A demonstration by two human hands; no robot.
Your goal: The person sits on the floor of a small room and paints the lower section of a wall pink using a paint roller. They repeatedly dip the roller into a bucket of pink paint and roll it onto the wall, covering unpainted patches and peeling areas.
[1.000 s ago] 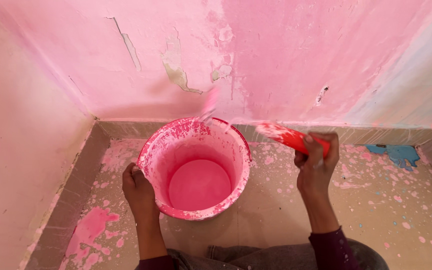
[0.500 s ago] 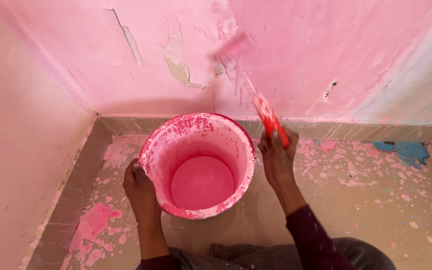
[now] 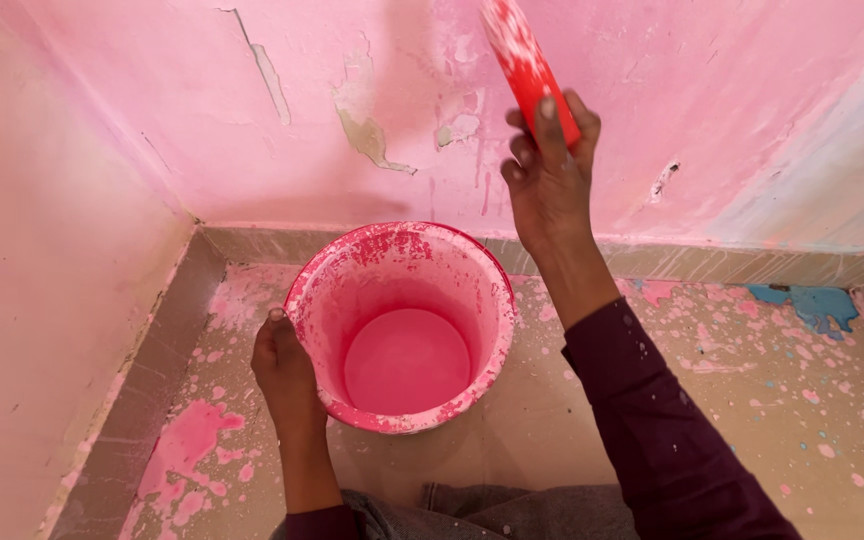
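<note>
A pink paint-spattered bucket (image 3: pixel 472 290) stands on the floor near the wall, with pink paint in its bottom. My left hand (image 3: pixel 282 365) grips the bucket's left rim. My right hand (image 3: pixel 550 170) is raised in front of the pink wall (image 3: pixel 372 110) and holds the red handle of a paint brush (image 3: pixel 524 62). The handle points up and out of the top of the view, so the bristles are hidden.
Peeling patches mark the wall above the bucket. The tiled floor (image 3: pixel 752 420) is spattered with pink paint, with a blue stain (image 3: pixel 802 303) at the right by the skirting. A side wall closes in on the left.
My right hand has lifted the brush from beside the bucket up along the wall, its head now out of view. My left hand has stayed on the bucket's rim.
</note>
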